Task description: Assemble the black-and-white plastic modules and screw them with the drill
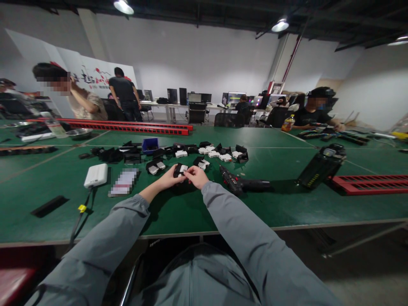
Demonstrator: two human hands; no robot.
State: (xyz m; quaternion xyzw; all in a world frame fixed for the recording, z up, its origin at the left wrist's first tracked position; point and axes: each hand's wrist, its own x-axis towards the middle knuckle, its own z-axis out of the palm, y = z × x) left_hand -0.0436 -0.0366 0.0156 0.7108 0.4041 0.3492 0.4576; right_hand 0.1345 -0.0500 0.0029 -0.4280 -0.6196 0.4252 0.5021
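Observation:
Between my hands, just above the green table (pixel 178 219), is a small black-and-white plastic part (pixel 180 169). My left hand (pixel 169 178) is closed around its left side. The fingers of my right hand (pixel 196 176) pinch at its white right side; the exact contact is too small to make out. Similar black-and-white parts (pixel 225 157) lie scattered beyond my hands, with one more (pixel 156 166) just to the left. A black power screwdriver (pixel 237 182) lies to the right of my right hand.
A blue bin (pixel 150 145) stands behind the scattered parts. To the left are a white power bank (pixel 96 175) with a cable, a phone (pixel 124 182) and a black strip (pixel 49 206). A black bottle-like object (pixel 321 166) and red slotted rails (pixel 372 185) are at right. Co-workers sit across the table.

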